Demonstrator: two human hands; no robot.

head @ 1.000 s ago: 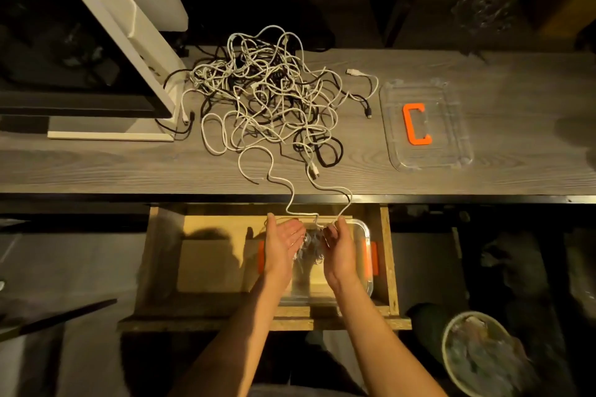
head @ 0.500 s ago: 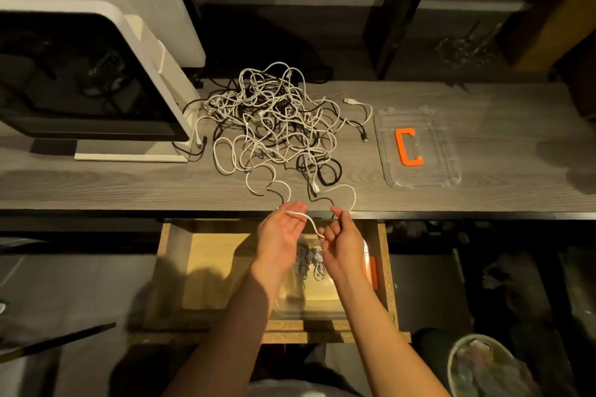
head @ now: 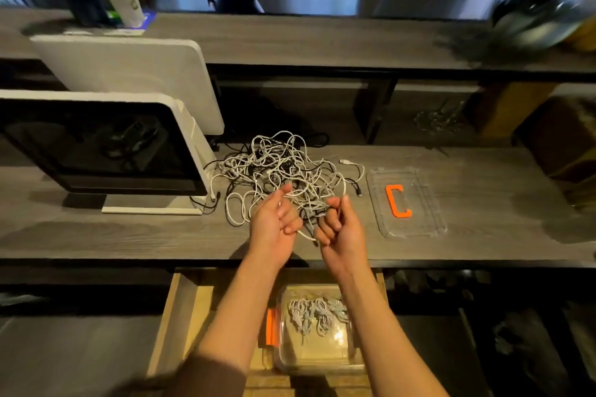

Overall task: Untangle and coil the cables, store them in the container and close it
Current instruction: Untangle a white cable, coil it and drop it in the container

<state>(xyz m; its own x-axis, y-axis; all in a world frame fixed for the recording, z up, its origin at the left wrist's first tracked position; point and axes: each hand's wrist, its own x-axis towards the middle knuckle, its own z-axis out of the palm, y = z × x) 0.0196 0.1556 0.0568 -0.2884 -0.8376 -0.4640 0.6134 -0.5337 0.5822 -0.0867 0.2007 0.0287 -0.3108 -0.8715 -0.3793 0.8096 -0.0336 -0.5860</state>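
Both hands work a white cable at the near edge of the tangle.

The left hand (head: 274, 222) and right hand (head: 342, 229) each curl their grip round the white cable (head: 306, 237). The tangle (head: 283, 177) lies on the counter (head: 129, 235) at their 12 o'clock; the lid (head: 406, 203) sits at 3 o'clock, and the container (head: 316, 354) with coiled cables (head: 317, 316) stands in the drawer (head: 180, 316) at 6 o'clock.

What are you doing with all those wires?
A person is sorting out a big tangle of cables on a wooden desk. The right hand pinches a white cable that runs across to the left hand, whose fingers curl loosely round it. A few coiled cables already lie in the clear container in the open drawer below. Its lid, with an orange handle, sits on the desk to the right, still off.
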